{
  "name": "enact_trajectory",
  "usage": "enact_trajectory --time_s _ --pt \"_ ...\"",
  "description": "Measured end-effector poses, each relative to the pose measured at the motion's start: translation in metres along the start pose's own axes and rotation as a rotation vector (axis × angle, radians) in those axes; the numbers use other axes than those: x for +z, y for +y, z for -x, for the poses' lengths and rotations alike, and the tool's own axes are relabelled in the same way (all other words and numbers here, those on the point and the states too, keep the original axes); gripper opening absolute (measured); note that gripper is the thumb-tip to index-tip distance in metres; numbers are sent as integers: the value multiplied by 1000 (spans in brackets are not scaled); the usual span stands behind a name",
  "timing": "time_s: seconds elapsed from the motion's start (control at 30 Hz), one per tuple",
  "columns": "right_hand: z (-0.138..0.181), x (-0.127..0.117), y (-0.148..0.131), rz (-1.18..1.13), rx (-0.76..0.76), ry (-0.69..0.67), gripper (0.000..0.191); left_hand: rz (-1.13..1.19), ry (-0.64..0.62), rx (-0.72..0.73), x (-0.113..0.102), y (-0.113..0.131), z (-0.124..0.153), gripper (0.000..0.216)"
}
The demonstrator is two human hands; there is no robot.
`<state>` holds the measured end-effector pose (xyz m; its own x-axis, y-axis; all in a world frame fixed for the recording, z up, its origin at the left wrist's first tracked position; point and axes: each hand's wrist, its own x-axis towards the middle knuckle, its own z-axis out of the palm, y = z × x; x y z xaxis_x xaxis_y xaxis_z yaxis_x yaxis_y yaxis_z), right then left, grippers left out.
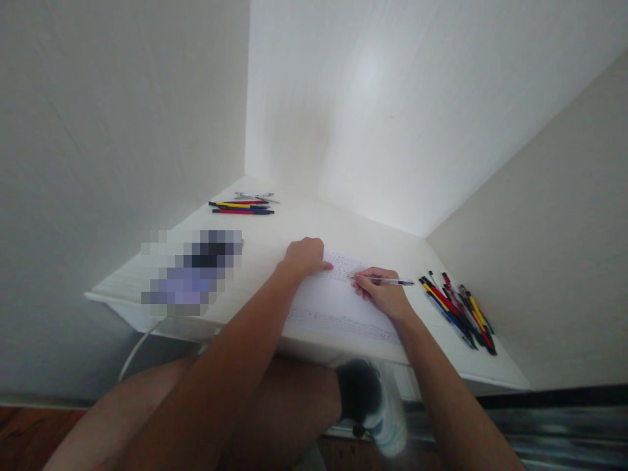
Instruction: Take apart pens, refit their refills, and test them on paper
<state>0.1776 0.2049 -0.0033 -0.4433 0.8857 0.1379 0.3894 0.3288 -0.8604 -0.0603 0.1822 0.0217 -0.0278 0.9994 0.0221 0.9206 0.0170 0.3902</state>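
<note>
A white sheet of paper (328, 297) lies at the front of the white table, with bands of small dense marks near its top and bottom and a blank stretch between. My right hand (385, 291) is closed around a clear-barrelled pen (396, 282), its tip at the upper band of marks. The pen's dark back end points right. My left hand (307, 255) rests on the upper left of the sheet, fingers curled under and thumb on the paper. Nothing shows in it, though its fingertips are hidden.
Several pens (243, 208) lie at the back left of the table (304, 212). A larger pile of pens (458, 314) is at the right. A blurred-out object (191, 271) lies on the left, a white cable (137, 347) hanging below it. Walls enclose the table's back and sides.
</note>
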Motion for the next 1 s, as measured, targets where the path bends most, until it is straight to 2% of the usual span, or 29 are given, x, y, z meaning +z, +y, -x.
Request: enact_trajectory --time_s 0.23,0.7,1.0 --pt "1 0 2 50 -3 -20 36 -13 -5 -7 1 0 -2 39" --pt "1 1 -4 98 -14 -22 28 -30 -22 3 2 -1 -4 35" --pt "1 0 2 121 -32 -36 25 -29 -21 5 3 -2 -5 35"
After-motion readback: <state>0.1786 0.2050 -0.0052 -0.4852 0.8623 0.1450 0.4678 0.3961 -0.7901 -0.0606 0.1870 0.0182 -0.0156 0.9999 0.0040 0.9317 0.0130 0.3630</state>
